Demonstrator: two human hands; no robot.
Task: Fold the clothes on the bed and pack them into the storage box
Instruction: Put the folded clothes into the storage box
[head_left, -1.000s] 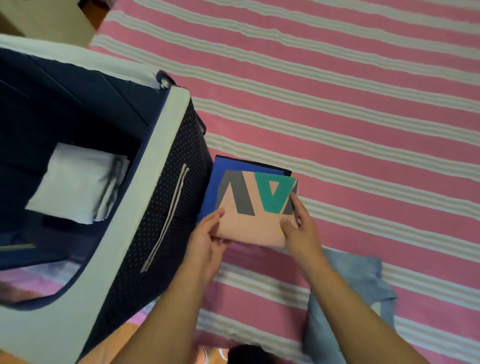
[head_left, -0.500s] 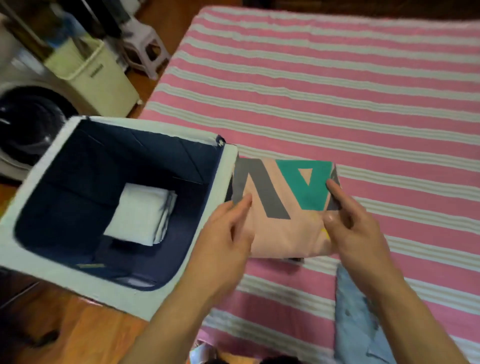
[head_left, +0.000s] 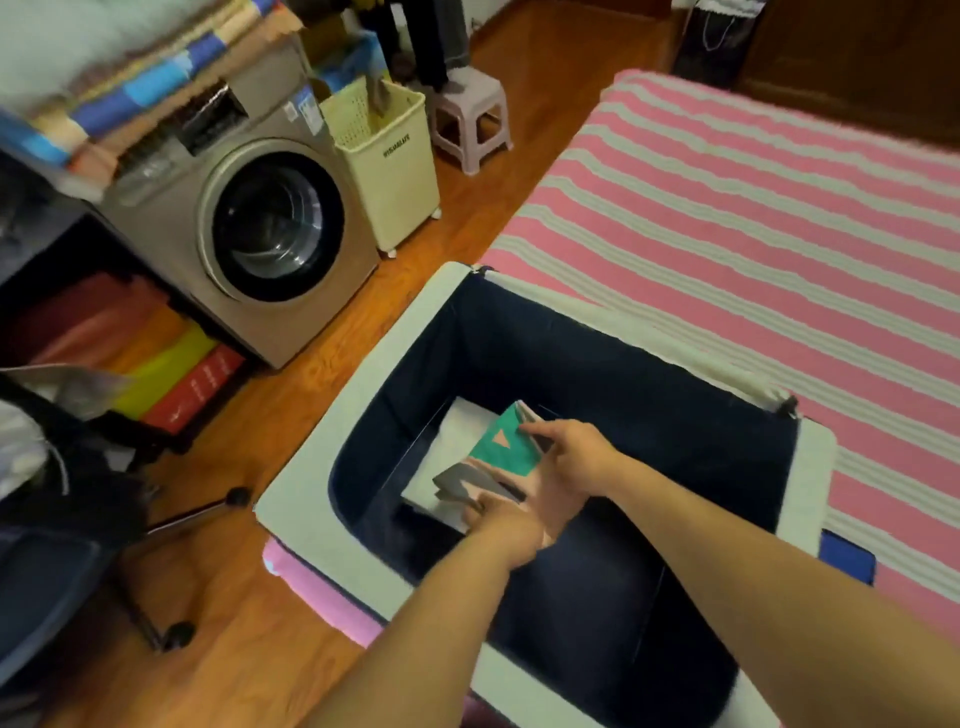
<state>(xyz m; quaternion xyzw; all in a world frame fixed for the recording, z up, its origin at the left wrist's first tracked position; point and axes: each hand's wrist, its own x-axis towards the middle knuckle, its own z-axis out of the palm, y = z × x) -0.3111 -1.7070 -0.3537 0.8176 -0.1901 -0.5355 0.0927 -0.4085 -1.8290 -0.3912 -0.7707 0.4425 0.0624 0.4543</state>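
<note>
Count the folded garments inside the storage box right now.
2. A white folded garment lies on the floor of the storage box; the patterned peach folded garment is above it, gripped by both hands. Others may hide under the arms.

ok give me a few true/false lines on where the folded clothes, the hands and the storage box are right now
1. Both hands hold the patterned folded garment inside the storage box. True: left hand, right hand.
2. The box holds nothing else. False: a white folded item lies under the garment.
3. The box sits on the bed's far corner. False: it stands at the near edge of the striped bed.
4. A washing machine stands on the floor beyond the box. True.
</note>
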